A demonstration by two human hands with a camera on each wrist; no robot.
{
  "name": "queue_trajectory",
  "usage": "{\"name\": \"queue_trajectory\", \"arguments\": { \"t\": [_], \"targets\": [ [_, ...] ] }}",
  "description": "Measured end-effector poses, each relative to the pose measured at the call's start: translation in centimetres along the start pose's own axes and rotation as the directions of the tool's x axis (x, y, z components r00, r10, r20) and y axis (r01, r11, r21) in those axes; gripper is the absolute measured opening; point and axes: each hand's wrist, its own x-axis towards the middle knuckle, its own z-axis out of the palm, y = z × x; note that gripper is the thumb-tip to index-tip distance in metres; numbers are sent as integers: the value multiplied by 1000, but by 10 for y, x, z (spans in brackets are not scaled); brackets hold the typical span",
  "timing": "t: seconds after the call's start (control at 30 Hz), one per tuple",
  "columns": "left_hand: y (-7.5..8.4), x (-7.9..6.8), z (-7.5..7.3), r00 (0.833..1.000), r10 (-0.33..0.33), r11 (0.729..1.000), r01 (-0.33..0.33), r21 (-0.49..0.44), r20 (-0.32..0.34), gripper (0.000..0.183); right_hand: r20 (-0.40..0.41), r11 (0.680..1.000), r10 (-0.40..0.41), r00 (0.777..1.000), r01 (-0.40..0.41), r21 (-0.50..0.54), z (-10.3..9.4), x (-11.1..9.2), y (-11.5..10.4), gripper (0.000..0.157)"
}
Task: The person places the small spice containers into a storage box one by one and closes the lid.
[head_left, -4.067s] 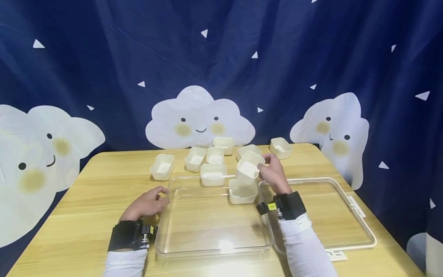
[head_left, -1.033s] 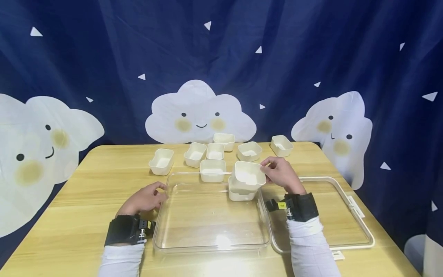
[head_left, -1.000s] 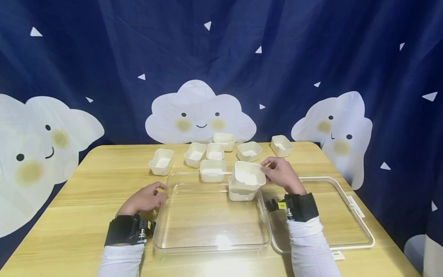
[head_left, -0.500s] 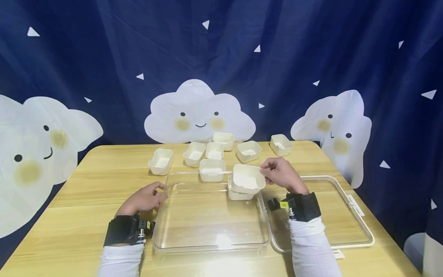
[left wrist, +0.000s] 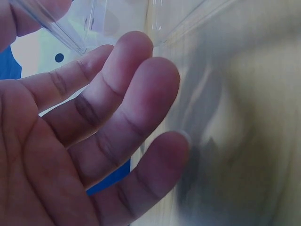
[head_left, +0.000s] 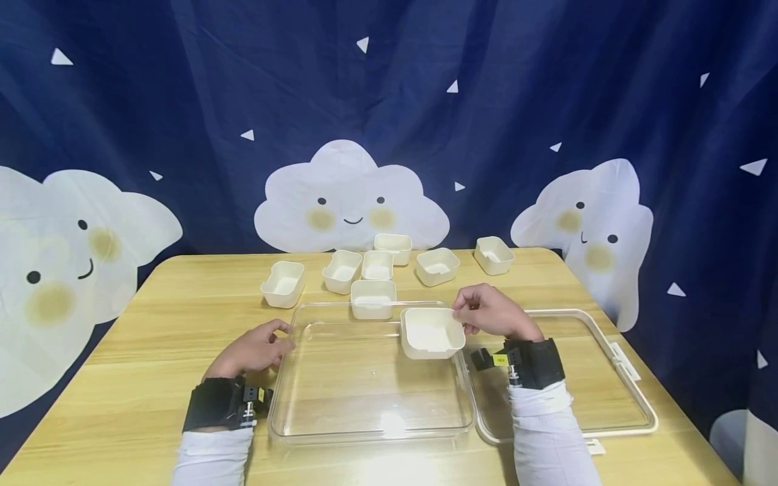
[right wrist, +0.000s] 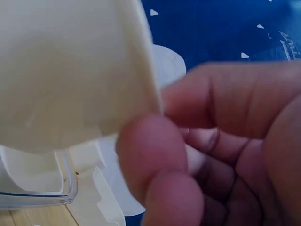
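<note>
My right hand (head_left: 491, 312) pinches the rim of a cream plastic bin (head_left: 430, 333) between thumb and fingers. Its right wall (right wrist: 70, 70) fills the upper left of the right wrist view. The bin hangs at the far right corner of a large clear plastic box (head_left: 358, 391), hiding the similar bin seen there earlier. At the box's left wall rests my left hand (head_left: 258, 347), its fingers loosely bent. In the left wrist view the fingers (left wrist: 150, 94) hold nothing, and the thumb overlaps the clear wall.
Several more cream bins, among them a middle one (head_left: 373, 300), a left one (head_left: 283, 285) and a far right one (head_left: 494, 256), stand behind the box. A clear lid with a white frame and clips (head_left: 625, 361) lies to the right, under my right forearm.
My right hand has brought its bin down and nearer, from above the bin in the box's corner to in front of it, levelling it. The left hand has stayed put.
</note>
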Motion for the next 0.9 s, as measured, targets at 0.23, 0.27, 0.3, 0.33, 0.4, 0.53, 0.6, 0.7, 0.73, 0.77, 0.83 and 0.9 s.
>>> {"name": "queue_trajectory", "arguments": {
  "t": [0.23, 0.27, 0.3, 0.33, 0.4, 0.53, 0.6, 0.7, 0.73, 0.77, 0.83, 0.9],
  "targets": [
    [0, 1, -1, 1000, 8, 1000, -8, -6, 3, 42, 162, 999, -36, 986, 39, -13, 3, 3, 6, 9],
    [0, 1, -1, 1000, 8, 1000, -8, -5, 2, 42, 179, 999, -33, 983, 37, -15, 4, 3, 6, 9],
    [0, 0, 0, 1000, 7, 1000, -7, -7, 1, 42, 194, 999, -31, 981, 35, -18, 4, 3, 7, 9],
    [0, 0, 0, 1000, 8, 1000, -8, -6, -1, 41, 207, 999, -29, 978, 34, -20, 5, 3, 7, 9],
    [0, 0, 0, 1000, 3, 1000, -3, 1, -1, 40, 228, 999, -10, 974, 17, -31, 7, 3, 8, 10],
    [0, -2, 1, 1000, -1, 1000, 1, 11, 2, 39, 254, 999, 33, 967, -21, -50, 9, 2, 9, 9],
    [1, -2, 1, 1000, -4, 1000, 4, 16, 1, 40, 258, 997, 45, 965, -29, -66, 10, 3, 8, 9],
    [1, -1, 0, 1000, -18, 999, 19, 26, -15, 39, 261, 996, 47, 964, -26, -85, 12, 5, 8, 10],
    [1, -1, 0, 1000, -20, 999, 20, 27, -14, 39, 263, 995, 50, 964, -26, -92, 13, 6, 8, 10],
    [1, -1, 0, 1000, -22, 999, 22, 27, -13, 39, 264, 995, 55, 963, -30, -98, 13, 6, 8, 11],
    [2, -1, 0, 1000, -23, 1000, 23, 19, -10, 38, 263, 993, 71, 962, -42, -112, 14, 7, 8, 11],
    [1, -2, 0, 1000, -9, 1000, 9, 14, -2, 38, 259, 991, 89, 962, -59, -122, 16, 7, 9, 12]
  ]
}}
